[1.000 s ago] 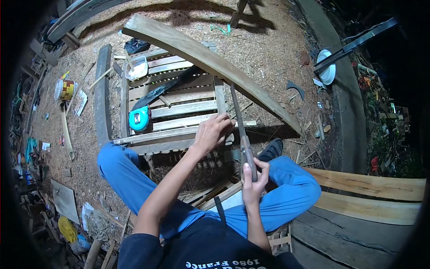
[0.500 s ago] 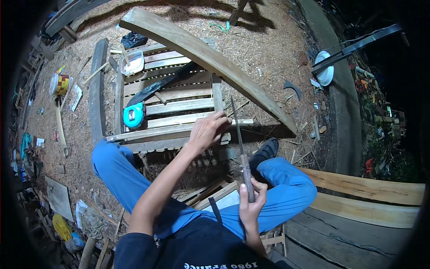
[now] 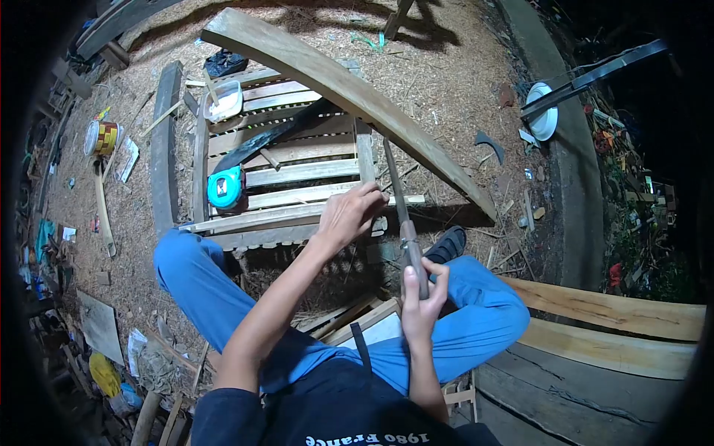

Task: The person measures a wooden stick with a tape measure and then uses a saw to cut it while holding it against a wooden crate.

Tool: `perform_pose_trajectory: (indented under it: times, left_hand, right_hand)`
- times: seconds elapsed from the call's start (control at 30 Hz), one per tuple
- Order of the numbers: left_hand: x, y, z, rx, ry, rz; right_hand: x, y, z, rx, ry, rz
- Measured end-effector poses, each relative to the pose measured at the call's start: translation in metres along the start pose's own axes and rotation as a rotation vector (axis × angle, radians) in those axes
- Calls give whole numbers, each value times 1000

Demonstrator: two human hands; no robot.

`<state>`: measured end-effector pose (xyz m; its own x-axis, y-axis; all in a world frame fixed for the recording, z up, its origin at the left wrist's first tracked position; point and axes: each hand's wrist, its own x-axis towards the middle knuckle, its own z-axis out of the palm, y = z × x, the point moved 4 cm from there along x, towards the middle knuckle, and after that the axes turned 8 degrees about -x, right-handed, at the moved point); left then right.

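My right hand is wrapped round the wooden handle of a long, narrow-bladed knife. Its blade points away from me, with the tip close under a thick plank. Just left of the blade, my left hand has its fingers curled in a pinch; whatever may be between them is hidden. Beyond both hands lies a slatted wooden pallet. On its left side rests a turquoise tape measure, near a dark, flat blade-like piece.
A heavy curved plank slants above the pallet. A white plastic tub with a stick in it stands at the pallet's far left. Another beam lies at left, pale boards at right. Shavings cover the ground.
The knife and my right hand have moved forward, away from my body, and the blade's flat shows more. My left hand has barely shifted.
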<state>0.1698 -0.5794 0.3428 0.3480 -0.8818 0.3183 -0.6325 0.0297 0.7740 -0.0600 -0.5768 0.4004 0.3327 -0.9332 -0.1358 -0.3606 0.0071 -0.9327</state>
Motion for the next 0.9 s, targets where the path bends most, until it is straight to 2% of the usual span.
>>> perform_pose_trajectory:
  times: [0.03,0.1,0.13,0.2,0.23,0.27,0.33,0.37,0.5,0.6,0.73,0.8,0.87,0.9]
  left_hand:
    - [0,0,-1,-2,35,36]
    - [0,-3,0,6,45,16]
    - [1,-5,2,9,49,-2]
    - [1,-7,5,-2,29,-8]
    - [2,-6,4,-10,27,-11]
    - [1,-4,2,-15,9,-10]
    - [-2,-5,5,-2,-12,-12]
    - [0,-6,3,12,-9,-14]
    - [0,-3,1,6,16,-24]
    - [3,-7,4,4,-19,-54]
    - [0,-7,4,-2,-13,2]
    - [1,-4,0,-2,-4,-19]
    - [0,-1,-1,-11,17,-18]
    - [1,-1,-2,-13,38,-12]
  right_hand:
    - [-2,3,-2,4,-5,-4]
    - [-15,7,-16,-218,-13,-220]
    - [-27,7,-23,-223,-13,-229]
    - [-49,3,-38,-87,-58,-29]
    - [-48,-3,-36,-39,-63,-13]
    - [-36,-4,-31,-29,-51,-7]
    - [0,-15,-18,-210,-45,-144]
    - [8,-20,-9,-31,-77,76]
    - [-25,-23,-27,-204,-82,-62]
    - [-46,-10,-46,-170,-79,-9]
    - [28,-35,-12,-125,-152,44]
    - [25,-33,-7,-86,-118,35]
    - [-14,-48,-22,-228,-54,-201]
    - [-30,-25,-35,-126,-73,4]
